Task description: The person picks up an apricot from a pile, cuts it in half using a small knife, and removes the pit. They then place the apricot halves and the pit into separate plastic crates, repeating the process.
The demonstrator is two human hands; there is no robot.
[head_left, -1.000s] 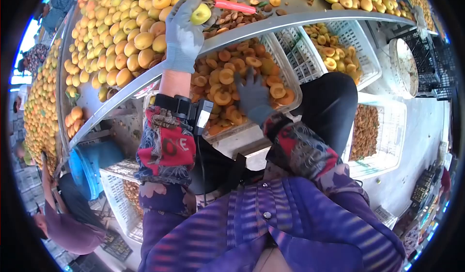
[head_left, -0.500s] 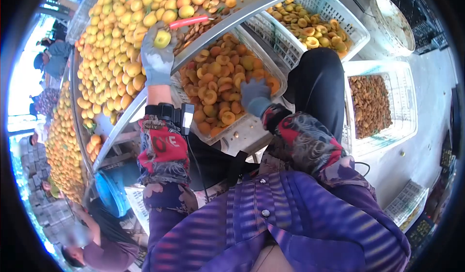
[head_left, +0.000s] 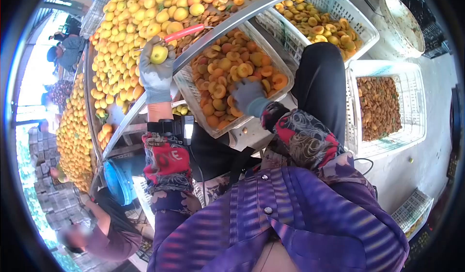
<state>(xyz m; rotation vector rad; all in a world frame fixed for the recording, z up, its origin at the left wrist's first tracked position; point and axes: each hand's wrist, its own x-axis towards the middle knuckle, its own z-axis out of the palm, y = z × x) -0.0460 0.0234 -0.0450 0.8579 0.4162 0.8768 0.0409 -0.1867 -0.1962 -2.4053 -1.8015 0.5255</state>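
My left hand [head_left: 156,68], in a grey glove, is closed around a yellow-green apricot [head_left: 159,54] and the red handle of a pitting tool [head_left: 185,32], above the table's metal edge. Whole apricots [head_left: 118,49] are heaped beyond it, with brown pits [head_left: 211,18] by the rim. Over the near crate [head_left: 193,95] of halved apricots [head_left: 227,68] is my right hand [head_left: 249,98], also gloved; its fingertips touch the fruit, and whether they hold a piece is hidden.
A second crate [head_left: 370,37] of halves stands at the upper right, beside a white bucket [head_left: 399,25]. Farther right sits a crate [head_left: 416,102] of brown pits. A blue bucket [head_left: 118,182] and a seated person [head_left: 109,233] are at the lower left.
My right hand has shifted slightly left over the halved fruit. The view has moved a little. My left hand still holds the apricot and the tool.
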